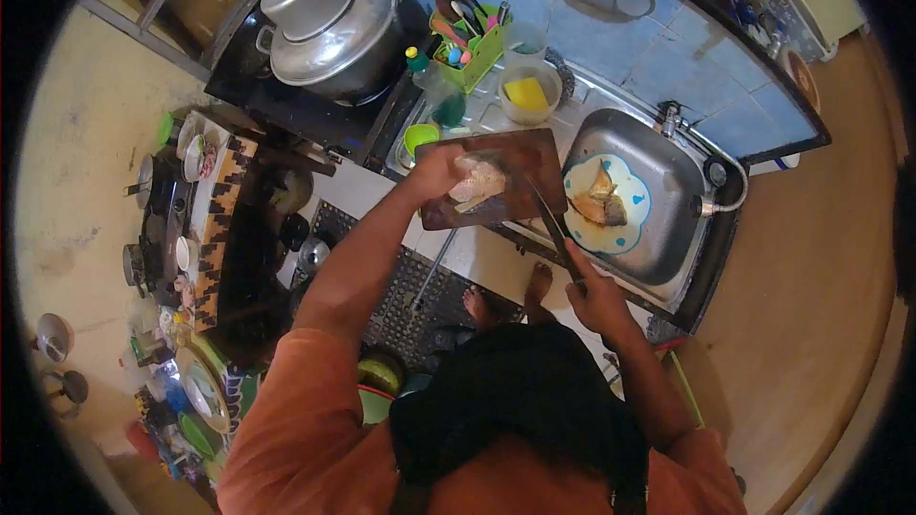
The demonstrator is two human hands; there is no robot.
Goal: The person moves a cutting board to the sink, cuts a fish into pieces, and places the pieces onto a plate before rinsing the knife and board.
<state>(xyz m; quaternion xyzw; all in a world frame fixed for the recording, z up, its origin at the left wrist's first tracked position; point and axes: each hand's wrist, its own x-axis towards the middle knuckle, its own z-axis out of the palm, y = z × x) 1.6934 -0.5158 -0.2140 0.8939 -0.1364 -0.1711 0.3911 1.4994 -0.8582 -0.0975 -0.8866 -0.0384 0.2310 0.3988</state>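
Observation:
My left hand (pixel 439 174) is closed on a pale, scaly piece of fish (pixel 478 183) over the brown cutting board (pixel 527 154). My right hand (pixel 597 299) grips a knife (pixel 553 227) by its dark handle, with the blade pointing up at the board's right part. The board lies at the near edge of the sink counter. To its right, a white plate with a scalloped rim and blue marks (pixel 632 189) sits in the sink, bearing several cut fish pieces (pixel 601 198).
The steel sink (pixel 673 229) has a faucet (pixel 672 120) at its back. Behind the board are a tub with a yellow sponge (pixel 526 93), a green utensil basket (pixel 469 59), a green cup (pixel 421 139) and a soap bottle (pixel 445 100). A large pot (pixel 334 43) stands on the stove.

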